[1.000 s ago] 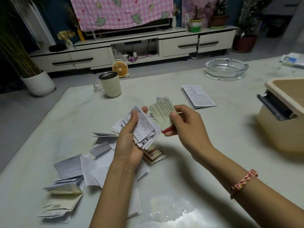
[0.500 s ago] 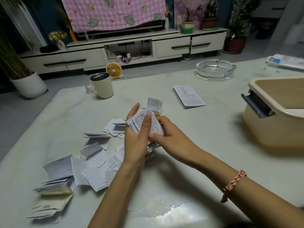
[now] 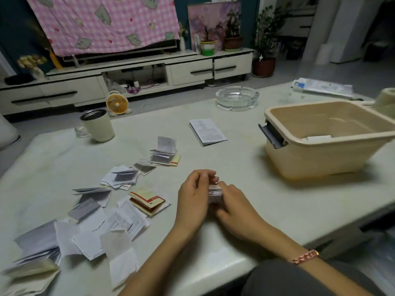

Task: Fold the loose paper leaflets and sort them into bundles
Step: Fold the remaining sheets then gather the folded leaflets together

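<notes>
Both hands meet at the table's middle around a small squared bundle of folded leaflets (image 3: 215,192). My left hand (image 3: 195,196) grips its left side with curled fingers. My right hand (image 3: 234,205) holds its right side; most of the bundle is hidden between them. Loose white leaflets (image 3: 102,229) lie scattered on the table to the left. A red and cream leaflet (image 3: 147,200) sits just left of my hands. A small stack of folded leaflets (image 3: 165,154) lies farther back, and one larger folded leaflet (image 3: 208,131) lies behind that.
A beige plastic bin (image 3: 320,154) with a grey handle stands at the right, something white inside. A glass ashtray (image 3: 237,98) and a cream mug (image 3: 98,124) sit toward the table's far edge. The table's near edge (image 3: 235,265) runs close to my lap.
The fanned leaflets held up in both hands are now pressed together into one compact bundle, lowered and shifted right. The camera view has swung toward the bin.
</notes>
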A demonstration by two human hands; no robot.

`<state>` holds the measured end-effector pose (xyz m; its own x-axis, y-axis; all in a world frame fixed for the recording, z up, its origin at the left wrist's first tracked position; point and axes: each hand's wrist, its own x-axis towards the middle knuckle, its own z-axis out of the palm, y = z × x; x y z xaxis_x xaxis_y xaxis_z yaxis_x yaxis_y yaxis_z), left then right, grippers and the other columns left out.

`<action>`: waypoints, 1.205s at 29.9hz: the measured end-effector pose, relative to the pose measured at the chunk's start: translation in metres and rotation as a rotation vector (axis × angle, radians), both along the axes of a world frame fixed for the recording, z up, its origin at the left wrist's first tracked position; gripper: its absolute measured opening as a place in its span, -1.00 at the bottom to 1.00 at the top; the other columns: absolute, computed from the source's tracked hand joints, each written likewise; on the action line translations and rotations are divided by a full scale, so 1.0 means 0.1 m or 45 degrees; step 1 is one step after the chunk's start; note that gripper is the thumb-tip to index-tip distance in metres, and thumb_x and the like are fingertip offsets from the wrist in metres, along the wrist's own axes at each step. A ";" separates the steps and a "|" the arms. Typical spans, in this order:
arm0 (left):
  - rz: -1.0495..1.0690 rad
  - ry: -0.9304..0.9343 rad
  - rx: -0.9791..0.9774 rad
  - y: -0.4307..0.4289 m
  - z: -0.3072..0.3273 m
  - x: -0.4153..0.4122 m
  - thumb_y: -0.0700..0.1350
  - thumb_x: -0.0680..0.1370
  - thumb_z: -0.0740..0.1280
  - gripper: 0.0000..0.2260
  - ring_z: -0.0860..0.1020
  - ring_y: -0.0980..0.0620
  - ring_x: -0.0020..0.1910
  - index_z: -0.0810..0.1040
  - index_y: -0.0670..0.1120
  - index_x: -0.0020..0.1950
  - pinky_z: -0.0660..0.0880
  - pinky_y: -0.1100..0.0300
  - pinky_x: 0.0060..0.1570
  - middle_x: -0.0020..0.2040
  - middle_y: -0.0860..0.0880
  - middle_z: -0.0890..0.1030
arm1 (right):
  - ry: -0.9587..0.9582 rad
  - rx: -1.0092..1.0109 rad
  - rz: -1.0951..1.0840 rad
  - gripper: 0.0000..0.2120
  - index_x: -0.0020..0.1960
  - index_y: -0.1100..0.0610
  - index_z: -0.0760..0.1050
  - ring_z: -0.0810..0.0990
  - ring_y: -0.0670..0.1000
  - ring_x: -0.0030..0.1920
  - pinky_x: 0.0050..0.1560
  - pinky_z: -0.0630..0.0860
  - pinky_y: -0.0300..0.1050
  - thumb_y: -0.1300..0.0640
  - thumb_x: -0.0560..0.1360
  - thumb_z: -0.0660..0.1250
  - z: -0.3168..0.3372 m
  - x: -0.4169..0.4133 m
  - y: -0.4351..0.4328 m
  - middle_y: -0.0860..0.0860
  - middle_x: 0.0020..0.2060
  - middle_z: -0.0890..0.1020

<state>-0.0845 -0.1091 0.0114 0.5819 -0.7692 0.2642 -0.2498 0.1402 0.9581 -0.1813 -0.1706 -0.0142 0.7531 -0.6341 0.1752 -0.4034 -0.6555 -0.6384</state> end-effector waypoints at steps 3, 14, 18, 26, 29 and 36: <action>0.091 -0.189 0.011 -0.04 -0.05 -0.07 -0.20 0.63 0.13 -0.76 0.55 0.27 -0.18 0.51 0.06 -0.11 0.42 0.44 -0.14 -0.19 0.08 0.60 | 0.007 0.097 0.000 -0.69 0.12 0.10 0.37 0.44 0.08 -0.03 0.03 0.42 0.08 0.03 0.42 0.14 -0.02 -0.03 0.02 0.06 -0.01 0.50; -0.316 -0.817 0.217 0.19 0.22 0.24 0.07 0.48 0.29 -0.79 0.49 0.28 -0.17 0.62 -0.02 -0.10 0.34 0.49 -0.17 -0.20 0.17 0.57 | 0.136 0.142 0.304 -0.70 0.27 0.13 0.41 0.51 0.03 0.09 0.04 0.38 -0.16 0.18 0.55 0.23 0.34 -0.18 -0.04 0.05 0.10 0.57; -0.052 -0.514 0.201 0.26 0.19 0.30 -0.22 0.50 0.36 -0.85 0.51 0.20 -0.29 0.58 -0.01 -0.23 0.41 0.41 -0.25 -0.30 0.14 0.59 | -0.042 0.243 0.192 -0.90 -0.12 0.14 0.50 0.45 -0.07 -0.29 -0.28 0.32 -0.21 0.11 0.48 0.37 0.43 -0.17 -0.07 -0.03 -0.31 0.51; 0.323 0.478 0.329 0.04 0.13 -0.02 -0.11 0.59 0.21 -0.81 0.55 0.02 -0.26 0.51 -0.11 -0.19 0.43 0.23 -0.31 -0.23 -0.07 0.57 | -0.524 0.733 -0.164 -0.82 0.03 0.25 0.40 0.56 0.05 -0.44 -0.49 0.48 -0.16 0.11 0.57 0.22 0.28 -0.05 0.05 0.17 -0.17 0.58; 0.405 0.454 0.467 -0.13 0.15 -0.08 0.06 0.63 0.06 -0.57 0.54 -0.12 -0.22 0.49 -0.20 -0.25 0.41 0.15 -0.23 -0.25 -0.13 0.56 | -0.594 0.654 -0.205 -0.83 0.01 0.22 0.40 0.58 0.10 -0.37 -0.41 0.53 -0.05 0.10 0.56 0.24 0.24 -0.07 0.01 0.17 -0.15 0.59; 0.667 -0.115 0.559 -0.28 0.11 -0.35 0.07 0.65 -0.03 -0.50 0.49 -0.19 -0.14 0.53 -0.21 -0.20 0.30 0.10 -0.19 -0.19 -0.18 0.59 | -0.419 0.337 -0.577 -0.69 -0.20 0.06 0.34 0.45 0.05 -0.24 -0.22 0.30 -0.12 -0.14 0.57 0.10 0.25 0.00 -0.06 -0.06 -0.35 0.47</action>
<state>-0.1199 -0.1370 0.0219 0.8966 -0.4390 0.0575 -0.2600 -0.4169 0.8710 -0.1812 -0.1766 0.0103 0.3318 -0.9321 0.1455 -0.3586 -0.2673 -0.8944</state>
